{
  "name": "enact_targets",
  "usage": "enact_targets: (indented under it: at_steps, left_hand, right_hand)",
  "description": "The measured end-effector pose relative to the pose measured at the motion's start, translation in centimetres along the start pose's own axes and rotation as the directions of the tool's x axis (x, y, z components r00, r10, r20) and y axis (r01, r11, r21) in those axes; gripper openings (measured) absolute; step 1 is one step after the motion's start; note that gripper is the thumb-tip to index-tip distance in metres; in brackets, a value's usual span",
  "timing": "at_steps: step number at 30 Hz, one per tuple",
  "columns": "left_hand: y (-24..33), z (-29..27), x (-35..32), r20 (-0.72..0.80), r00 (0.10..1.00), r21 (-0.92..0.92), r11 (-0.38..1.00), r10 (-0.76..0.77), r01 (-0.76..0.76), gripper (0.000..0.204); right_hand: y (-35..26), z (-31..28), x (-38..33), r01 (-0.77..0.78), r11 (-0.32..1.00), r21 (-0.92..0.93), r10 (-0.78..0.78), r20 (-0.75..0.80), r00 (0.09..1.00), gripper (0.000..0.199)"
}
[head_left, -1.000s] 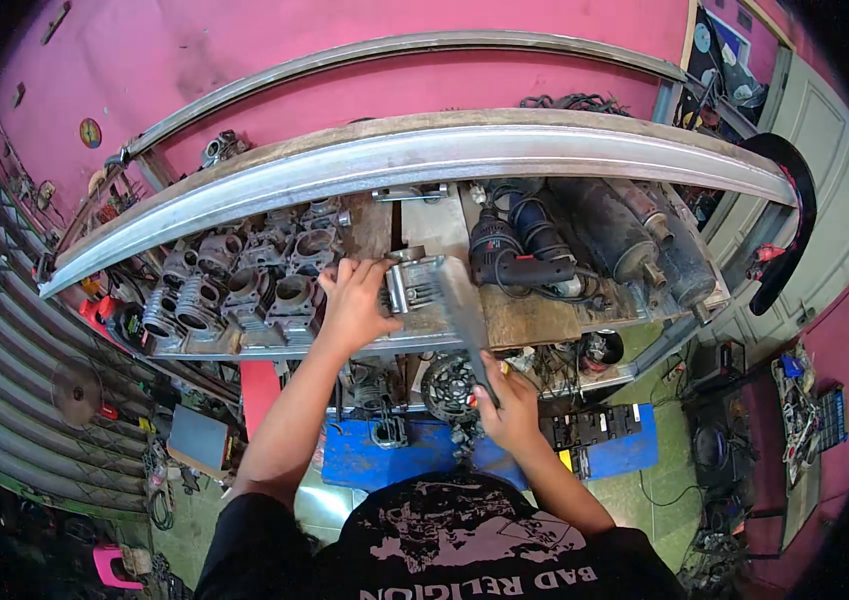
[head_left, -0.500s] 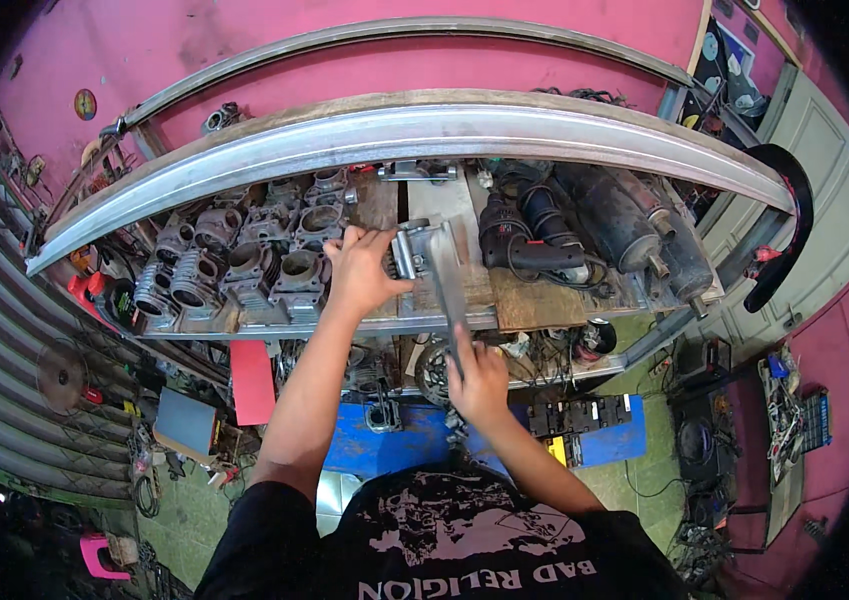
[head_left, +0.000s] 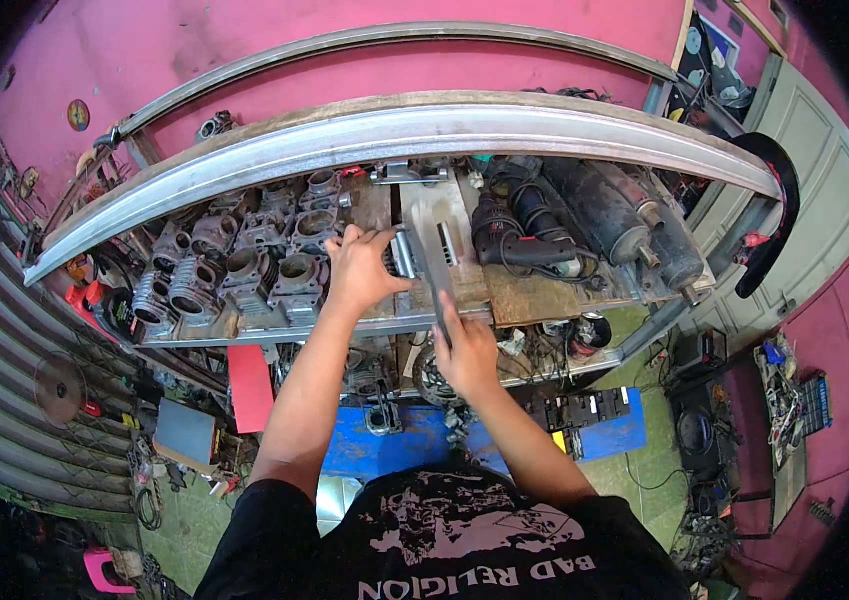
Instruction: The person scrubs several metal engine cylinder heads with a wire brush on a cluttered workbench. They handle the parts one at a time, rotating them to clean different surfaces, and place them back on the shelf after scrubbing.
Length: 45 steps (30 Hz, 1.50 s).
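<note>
My left hand (head_left: pixel 362 270) is closed around the near side of a silver metal part with round tubes (head_left: pixel 403 254) on the bench. The far ends of its fingers are partly hidden. In my right hand (head_left: pixel 468 358) is a long, flat, grey bar-shaped tool (head_left: pixel 432 262), gripped at its near end. Its far end is blurred and lies close beside the metal part; whether they touch I cannot tell. Just right of the tool, a small silver and dark piece (head_left: pixel 447 243) rests on a pale board (head_left: pixel 465 275).
Several engine cylinders (head_left: pixel 243 266) crowd the bench to the left. A dark power tool (head_left: pixel 524 245) and black exhaust mufflers (head_left: pixel 606 220) lie to the right. A long metal rail (head_left: pixel 424 135) spans above the bench's far side. Below sits a blue surface (head_left: pixel 344 440).
My right hand has shifted slightly left, and the tool has swung left toward the metal part, uncovering the small piece on the board. My left hand stays in place.
</note>
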<state>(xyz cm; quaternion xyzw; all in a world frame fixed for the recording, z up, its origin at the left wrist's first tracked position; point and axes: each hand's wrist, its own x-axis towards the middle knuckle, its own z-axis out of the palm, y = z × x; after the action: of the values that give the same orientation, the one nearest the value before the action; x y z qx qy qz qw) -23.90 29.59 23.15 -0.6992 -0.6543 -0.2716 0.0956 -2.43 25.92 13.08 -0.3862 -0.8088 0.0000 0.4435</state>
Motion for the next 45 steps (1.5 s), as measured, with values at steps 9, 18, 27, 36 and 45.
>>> enact_targets:
  at_steps: [9,18,27,36,45]
  left_hand:
    - [-0.5,-0.6,0.5,0.056,0.997,0.013,0.999,-0.044,0.043,0.084]
    - [1.3,-0.7,1.1,0.079,0.997,0.056,0.998,-0.003,-0.002,0.084]
    - [2.3,0.3,4.1,0.094,0.982,-0.013,0.986,-0.166,0.168,0.076]
    - [0.9,4.9,0.7,0.208,0.868,-0.633,0.615,-0.451,0.471,0.053]
    - [0.0,6.1,-0.7,0.252,0.745,-0.735,0.379,-0.617,0.562,0.057]
  right_hand:
    - [-1.5,-7.0,0.3,-0.116,0.992,0.041,0.112,0.094,0.989,0.069]
    - [1.9,-2.8,-3.0,-0.030,0.996,-0.080,0.033,0.037,0.999,0.075]
    - [3.0,-6.1,-6.5,-0.252,0.950,0.182,0.245,0.063,0.967,0.071]
    - [3.2,-1.6,-3.5,-0.138,0.986,0.090,0.143,-0.051,0.988,0.074]
    - [4.1,-1.6,-3.5,-0.232,0.973,-0.017,0.232,-0.031,0.972,0.073]
